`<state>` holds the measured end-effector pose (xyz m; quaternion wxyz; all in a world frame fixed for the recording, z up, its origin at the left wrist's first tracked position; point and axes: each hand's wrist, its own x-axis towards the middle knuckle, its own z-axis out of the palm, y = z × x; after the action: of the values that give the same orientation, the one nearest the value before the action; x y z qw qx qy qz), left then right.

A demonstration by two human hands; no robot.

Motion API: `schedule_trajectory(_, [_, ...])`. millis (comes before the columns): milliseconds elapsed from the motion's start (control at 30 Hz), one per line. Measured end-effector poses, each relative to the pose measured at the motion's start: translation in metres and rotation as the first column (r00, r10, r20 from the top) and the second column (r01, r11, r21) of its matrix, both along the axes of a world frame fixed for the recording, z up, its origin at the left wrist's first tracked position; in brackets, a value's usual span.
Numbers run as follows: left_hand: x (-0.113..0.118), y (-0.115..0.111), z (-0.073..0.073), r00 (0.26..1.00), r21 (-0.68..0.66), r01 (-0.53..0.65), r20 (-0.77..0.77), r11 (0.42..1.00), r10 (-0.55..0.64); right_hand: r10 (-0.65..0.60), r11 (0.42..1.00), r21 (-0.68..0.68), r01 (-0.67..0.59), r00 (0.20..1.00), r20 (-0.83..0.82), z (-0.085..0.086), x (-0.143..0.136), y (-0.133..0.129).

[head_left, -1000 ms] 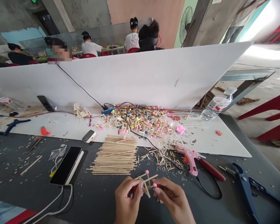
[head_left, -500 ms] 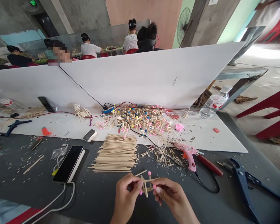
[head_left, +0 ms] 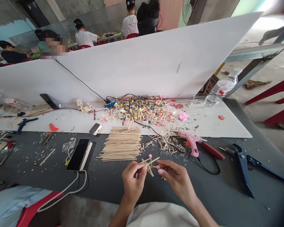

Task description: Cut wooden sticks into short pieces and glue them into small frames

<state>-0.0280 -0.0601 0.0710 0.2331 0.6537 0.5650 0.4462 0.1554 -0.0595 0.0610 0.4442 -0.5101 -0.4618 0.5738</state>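
Observation:
A small frame of wooden sticks [head_left: 150, 166] with pink balls hangs between my two hands above the dark table. My left hand [head_left: 134, 176] pinches its left side between thumb and fingertips. On the right, the thumb and index finger of my right hand [head_left: 173, 175] close on the pink ball [head_left: 158, 167] at one stick end. Another pink ball [head_left: 150, 156] tops an upward stick. Just beyond my hands lies a stack of long sticks [head_left: 121, 144], with short cut pieces [head_left: 165, 144] beside it.
Behind are a pile of small stick pieces with coloured balls [head_left: 144, 112] and a white board [head_left: 132, 69]. A pink glue gun [head_left: 192, 143], blue cutters [head_left: 243, 167] and a water bottle [head_left: 221, 90] stand right. A phone [head_left: 79, 154] with cables lies left. People sit beyond the board.
The stick frame has turned between my fingers, its sticks now crossing at a different angle. The view has tilted down, so the table items appear higher.

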Motion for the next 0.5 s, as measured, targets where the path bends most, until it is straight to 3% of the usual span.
schedule_trajectory(267, [0.003,-0.003,-0.009,1.0,0.136,-0.001,-0.031,0.991,0.006,-0.069,0.997,0.028,0.067,0.996,0.058,-0.005,-0.004,0.0])
schedule_trajectory(500, [0.0,0.004,-0.013,0.997,0.04,-0.003,0.083,0.999,0.0,-0.29,0.957,0.031,0.288,0.949,0.124,-0.017,0.013,-0.003])
